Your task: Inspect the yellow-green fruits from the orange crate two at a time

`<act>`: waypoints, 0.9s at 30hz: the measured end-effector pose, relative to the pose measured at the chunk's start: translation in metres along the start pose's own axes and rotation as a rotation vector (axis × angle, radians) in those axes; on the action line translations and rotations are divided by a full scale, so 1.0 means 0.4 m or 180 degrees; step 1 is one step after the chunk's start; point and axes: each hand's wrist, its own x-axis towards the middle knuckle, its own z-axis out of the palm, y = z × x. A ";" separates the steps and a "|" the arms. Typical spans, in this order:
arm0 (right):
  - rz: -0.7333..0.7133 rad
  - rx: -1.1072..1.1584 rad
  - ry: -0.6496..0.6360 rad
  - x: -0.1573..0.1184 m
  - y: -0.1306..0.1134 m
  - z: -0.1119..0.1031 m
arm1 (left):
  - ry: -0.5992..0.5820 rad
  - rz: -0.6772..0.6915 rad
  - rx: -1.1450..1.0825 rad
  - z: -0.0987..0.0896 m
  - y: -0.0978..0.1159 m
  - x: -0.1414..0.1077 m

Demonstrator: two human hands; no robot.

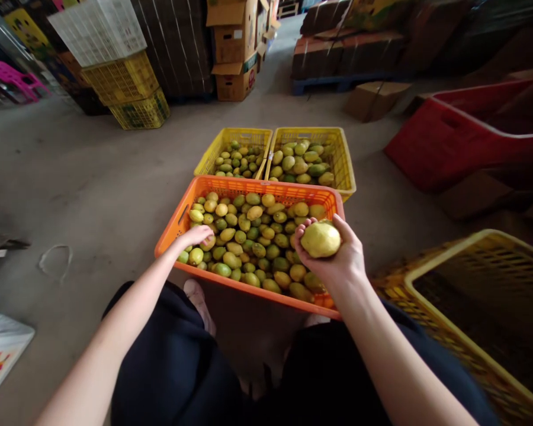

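An orange plastic crate (249, 288) in front of me is filled with green and yellow lemons (232, 261). In my right hand (349, 257), raised over the crate's right side, lies a large pale-yellow lemon (320, 239) with the fingers wrapped around it. My left hand (198, 235) reaches in at the left end. Its fingers are bent together over a yellow-orange lemon (209, 243) among the others; the fingertips are partly hidden.
Two yellow crates behind the orange one hold more lemons: smaller fruit in the left crate (211, 155), larger in the right crate (347, 168). A yellow crate (453, 319) stands close on my right, with a red bin (430, 139) beyond. Stacked crates (124, 80) and cardboard boxes (228, 47) stand farther back.
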 end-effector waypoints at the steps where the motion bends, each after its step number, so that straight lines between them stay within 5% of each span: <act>1: -0.0025 -0.0002 0.0035 0.002 -0.001 -0.001 | -0.0074 -0.0069 0.0409 0.004 -0.026 0.008; 7: 0.0211 -0.0032 0.0041 0.004 0.010 -0.005 | 0.0029 -0.0093 0.2571 0.088 -0.118 0.075; 12: 0.0344 -0.0129 0.0076 -0.023 0.011 -0.004 | 0.0325 -0.0206 0.3333 0.178 -0.144 0.146; 22: 0.0278 -0.0267 0.0015 0.000 -0.021 0.007 | 0.0639 -0.0106 0.2886 0.223 -0.146 0.131; 27: 0.0272 -0.0353 0.0055 0.006 -0.015 0.025 | 0.0607 -0.0020 0.2028 0.190 -0.089 0.111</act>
